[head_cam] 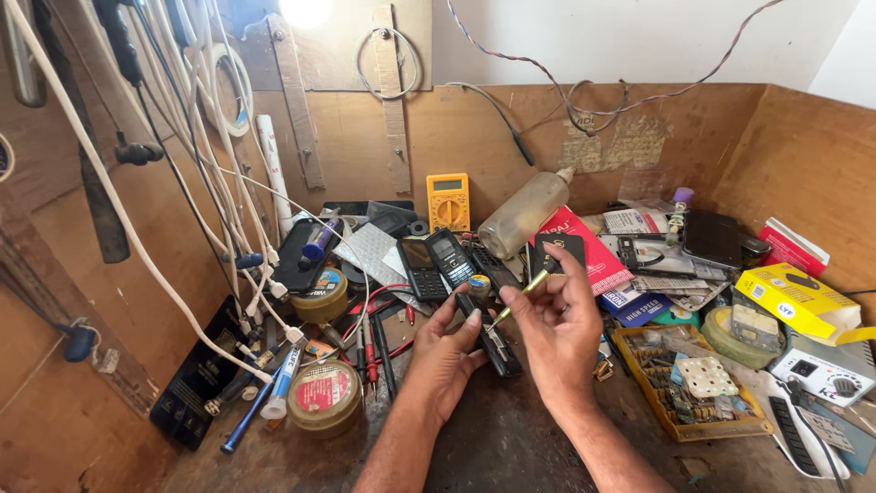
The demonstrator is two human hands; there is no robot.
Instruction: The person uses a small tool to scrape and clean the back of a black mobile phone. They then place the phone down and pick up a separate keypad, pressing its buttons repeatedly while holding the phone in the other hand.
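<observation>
My left hand (445,351) holds a long black phone body (491,336) tilted over the cluttered workbench. My right hand (557,319) grips a small screwdriver with a yellow handle (522,289), its tip pointing down onto the phone's upper part. Both hands meet at the middle of the bench. Just behind them lie two dark keypad phones (436,262) and a clear plastic bottle (525,215) on its side.
A yellow multimeter (448,200) leans on the back board. White cables (196,173) hang at the left above two round tins (324,394). A parts tray (684,388), a yellow box (796,297) and a white device (826,372) crowd the right.
</observation>
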